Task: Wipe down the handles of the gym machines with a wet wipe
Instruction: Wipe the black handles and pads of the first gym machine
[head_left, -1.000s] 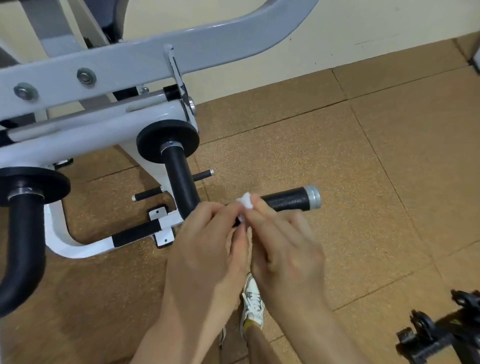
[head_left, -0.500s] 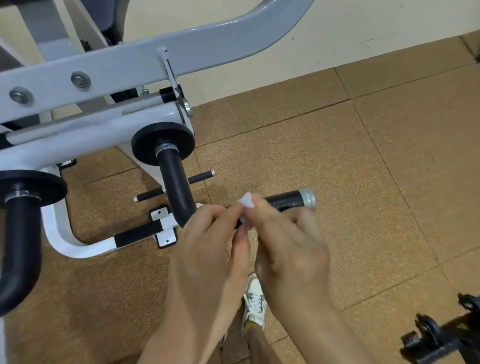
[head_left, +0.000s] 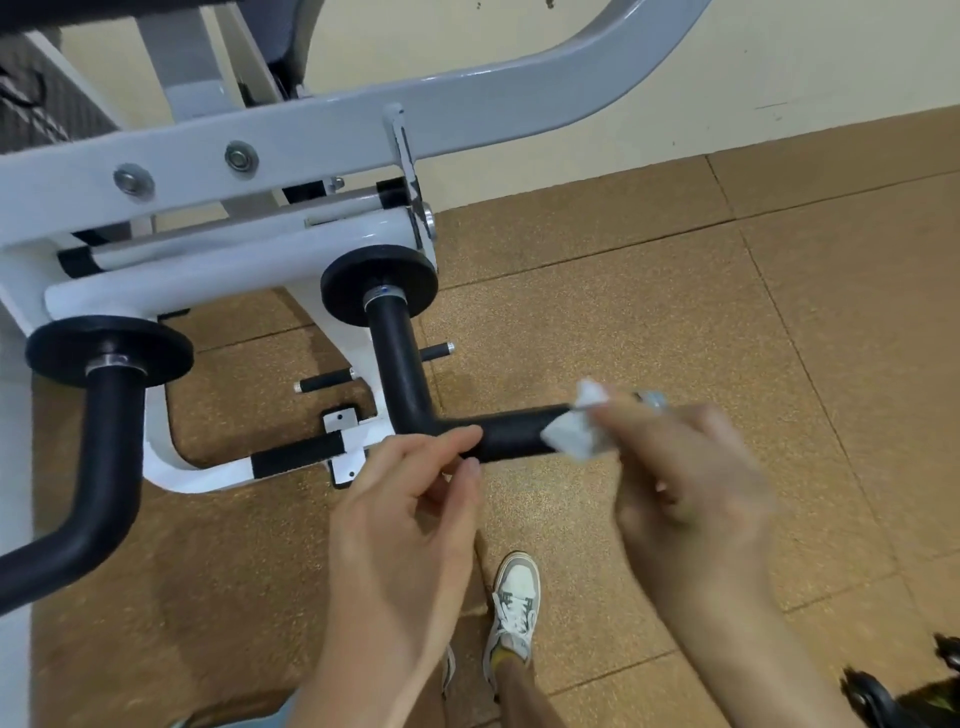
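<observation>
Head view: right hand (head_left: 691, 493), wipe (head_left: 574, 436) on handle (head_left: 514, 434)

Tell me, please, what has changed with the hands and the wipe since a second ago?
The right hand has slid the wet wipe rightwards along the black handle, towards its metal end cap. The left hand has let go of the wipe and now sits apart near the handle's bend, holding nothing visible. The machine frame and the shoe stayed as they were.

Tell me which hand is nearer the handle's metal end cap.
Right. The right hand holds the wipe just beside the cap; the left hand is near the bend of the handle.
</observation>
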